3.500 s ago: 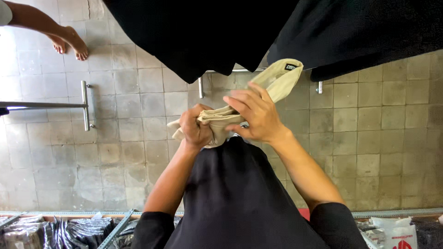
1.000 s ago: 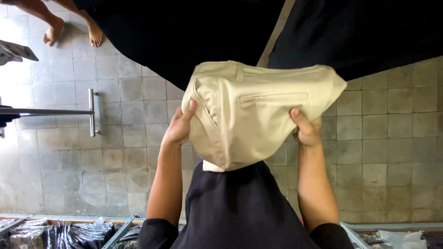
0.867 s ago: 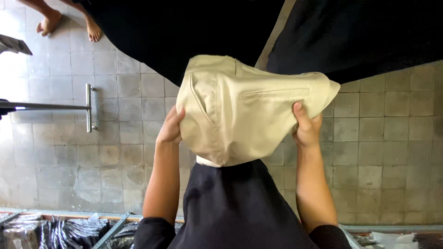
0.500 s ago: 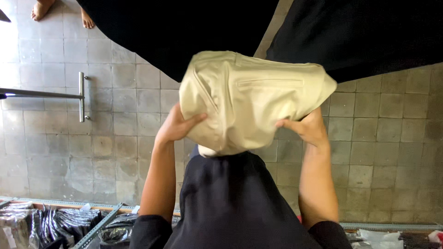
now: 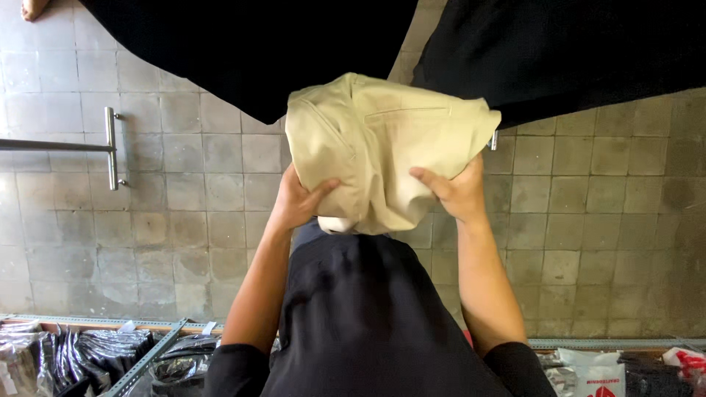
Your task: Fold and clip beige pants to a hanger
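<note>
A beige pair of trousers (image 5: 390,147), folded into a thick bundle, is held up in front of me over a tiled floor. My left hand (image 5: 300,198) grips its lower left edge, thumb across the cloth. My right hand (image 5: 457,192) grips the lower right edge. A small white bit of lining (image 5: 337,224) hangs from the underside. Below the bundle lies black cloth (image 5: 368,316) over my lap.
Black garments (image 5: 257,51) hang across the top, on both sides of the bundle. A metal rack foot (image 5: 110,147) stands at left. Shelves with bagged dark clothes (image 5: 81,360) run along the bottom; white bags (image 5: 596,371) lie at bottom right. A person's bare foot (image 5: 33,7) shows at top left.
The crumpled beige cloth was spread out, then folded inward. Since half a second ago both hands have slid closer together under the bundle, squeezing it narrower. The other person's feet moved toward the top edge.
</note>
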